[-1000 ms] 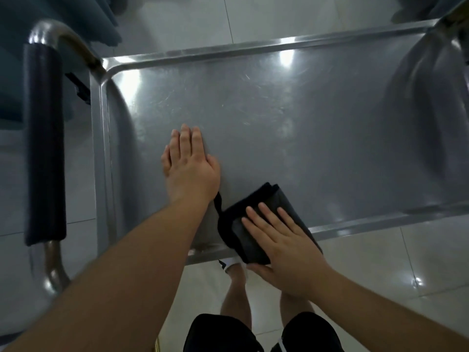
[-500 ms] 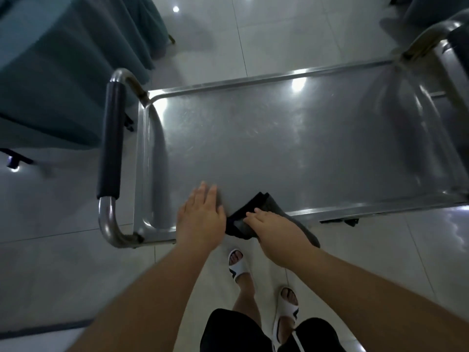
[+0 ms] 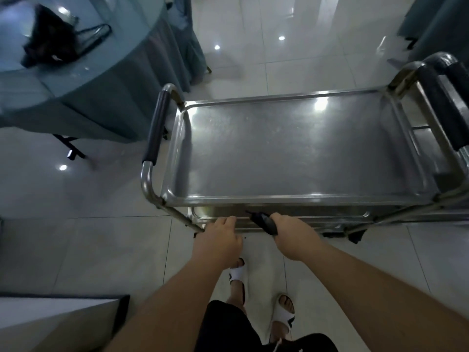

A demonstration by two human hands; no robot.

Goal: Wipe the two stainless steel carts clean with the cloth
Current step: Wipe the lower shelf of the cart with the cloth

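Cart beside draped table; second cart alongside.

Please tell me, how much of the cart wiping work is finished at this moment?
Done, apparently: the near cart's top tray lies bare, with no cloth on it. In hand: the right hand grips the dark cloth at the lower shelf's front edge, where the left hand rests. Left: that shelf and the second cart on the right.
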